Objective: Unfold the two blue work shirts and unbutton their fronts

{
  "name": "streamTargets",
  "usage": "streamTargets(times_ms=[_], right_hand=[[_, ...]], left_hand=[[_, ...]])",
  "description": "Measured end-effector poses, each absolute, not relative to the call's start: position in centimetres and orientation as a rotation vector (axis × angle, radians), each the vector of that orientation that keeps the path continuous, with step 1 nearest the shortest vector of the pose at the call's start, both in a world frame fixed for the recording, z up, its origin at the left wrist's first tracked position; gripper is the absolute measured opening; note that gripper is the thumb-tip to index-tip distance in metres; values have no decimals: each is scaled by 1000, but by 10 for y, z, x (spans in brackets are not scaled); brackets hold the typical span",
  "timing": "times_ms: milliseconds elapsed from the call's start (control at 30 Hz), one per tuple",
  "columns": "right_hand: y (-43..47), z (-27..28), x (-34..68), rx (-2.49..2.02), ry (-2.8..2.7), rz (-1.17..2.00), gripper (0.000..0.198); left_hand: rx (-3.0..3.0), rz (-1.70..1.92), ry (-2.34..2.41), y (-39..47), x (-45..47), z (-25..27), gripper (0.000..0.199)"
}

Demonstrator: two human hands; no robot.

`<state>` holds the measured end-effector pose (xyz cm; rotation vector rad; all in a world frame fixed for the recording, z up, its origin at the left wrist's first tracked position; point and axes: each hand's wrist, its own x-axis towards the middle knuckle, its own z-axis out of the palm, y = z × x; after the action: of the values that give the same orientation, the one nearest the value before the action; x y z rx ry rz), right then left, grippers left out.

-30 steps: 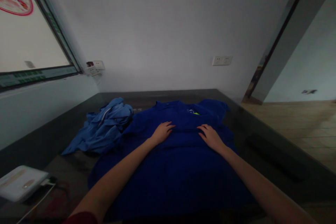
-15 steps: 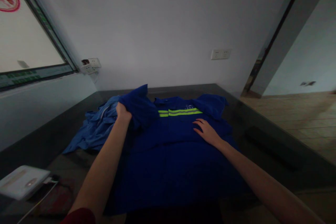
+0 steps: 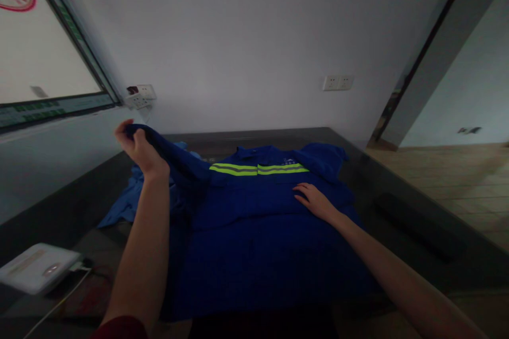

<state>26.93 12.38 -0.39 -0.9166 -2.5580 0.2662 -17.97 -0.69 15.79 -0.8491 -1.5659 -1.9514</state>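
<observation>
A dark blue work jacket [image 3: 254, 201] with a yellow-green reflective stripe across its chest lies spread out before me, collar toward the wall. My left hand [image 3: 143, 149] is closed on the end of its left-side sleeve and holds it raised, off to the left. The sleeve stretches from the jacket's shoulder up to my fingers. My right hand [image 3: 314, 200] rests flat on the jacket's front, just under the stripe, fingers stretched. The other sleeve [image 3: 324, 158] lies bent at the right. Beneath the raised sleeve is a lighter blue crumpled garment [image 3: 129, 198], partly hidden by my left arm.
The dark table [image 3: 358, 175] meets the wall at the back. A white box-shaped device [image 3: 40, 267] with a cable sits at the left front. A long dark object [image 3: 415, 225] lies at the right. Sockets [image 3: 338, 83] are on the wall.
My left hand has moved left and up, drawing the sleeve out away from the jacket's body. More of the stripe now shows on the left. The right hand stays in place.
</observation>
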Motion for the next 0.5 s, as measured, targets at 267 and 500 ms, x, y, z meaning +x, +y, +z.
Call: streamTargets(times_ms=[267,500], right_hand=[[126,-6,269,-897,-2551,272,30],[124,-4,270,-914,-2565,284,32]], left_hand=[[-1447,-1431,-1917,27,-131,132,19],[-1738,-517,-2555,58,-97,35,23]])
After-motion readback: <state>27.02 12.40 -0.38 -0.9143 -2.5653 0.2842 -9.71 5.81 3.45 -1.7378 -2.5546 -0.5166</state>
